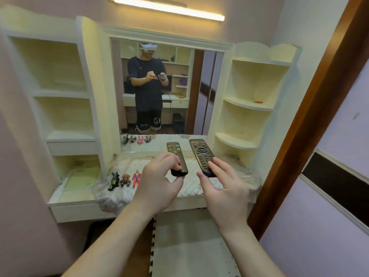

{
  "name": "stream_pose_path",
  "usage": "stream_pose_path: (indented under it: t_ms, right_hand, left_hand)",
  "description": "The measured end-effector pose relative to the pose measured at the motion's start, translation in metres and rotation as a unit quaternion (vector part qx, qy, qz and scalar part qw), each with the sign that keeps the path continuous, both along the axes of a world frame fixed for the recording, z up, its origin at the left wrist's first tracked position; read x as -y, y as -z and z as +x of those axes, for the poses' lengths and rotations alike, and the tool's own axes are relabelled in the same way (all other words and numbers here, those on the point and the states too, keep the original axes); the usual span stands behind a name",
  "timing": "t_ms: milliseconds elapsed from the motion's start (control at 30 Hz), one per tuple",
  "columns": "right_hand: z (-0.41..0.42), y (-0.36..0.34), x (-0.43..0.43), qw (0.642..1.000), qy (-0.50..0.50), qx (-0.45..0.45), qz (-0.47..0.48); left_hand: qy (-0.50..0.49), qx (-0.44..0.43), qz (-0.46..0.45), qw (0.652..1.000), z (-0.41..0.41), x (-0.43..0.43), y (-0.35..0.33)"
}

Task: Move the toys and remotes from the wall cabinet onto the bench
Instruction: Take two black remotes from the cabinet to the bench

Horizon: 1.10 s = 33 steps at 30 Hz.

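Note:
My left hand (157, 182) grips the near end of a short black remote (176, 156) with coloured buttons. My right hand (225, 186) holds a longer black remote (201, 154) by its near end, fingers spread under and beside it. Both remotes hover above the white padded bench (195, 188). Three toy figures stand on the bench's left part: a dark green one (114, 180), a brown one (125, 179) and a red one (136, 178).
A mirror (169, 86) behind the bench reflects a person and the toys. Cream cabinet shelves flank it; the right shelf (249, 104) carries a small orange item (258, 101). Papers (82, 176) lie at the lower left. A brown door frame (311, 108) rises on the right.

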State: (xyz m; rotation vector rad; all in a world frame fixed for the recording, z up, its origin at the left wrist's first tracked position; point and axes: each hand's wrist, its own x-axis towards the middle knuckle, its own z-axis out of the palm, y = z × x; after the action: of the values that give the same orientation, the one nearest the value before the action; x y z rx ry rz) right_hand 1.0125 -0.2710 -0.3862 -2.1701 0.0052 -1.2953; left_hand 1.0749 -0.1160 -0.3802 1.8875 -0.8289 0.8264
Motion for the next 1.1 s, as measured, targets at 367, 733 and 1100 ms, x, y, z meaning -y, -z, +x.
stream_pose_path:
  t_ms: [367, 733, 1100]
  right_hand:
    - [0.115, 0.028, -0.023, 0.999, -0.024, -0.025, 0.026]
    - [0.213, 0.065, 0.011, 0.993, -0.069, -0.075, 0.052]
    - [0.313, 0.131, 0.049, 0.979, -0.112, -0.159, 0.057]
  left_hand:
    - [0.022, -0.037, 0.013, 0.999, 0.112, -0.025, 0.026]
    - [-0.011, -0.071, 0.028, 0.997, 0.191, 0.004, 0.062]
    - [-0.065, -0.149, 0.039, 0.986, 0.273, 0.038, 0.127]
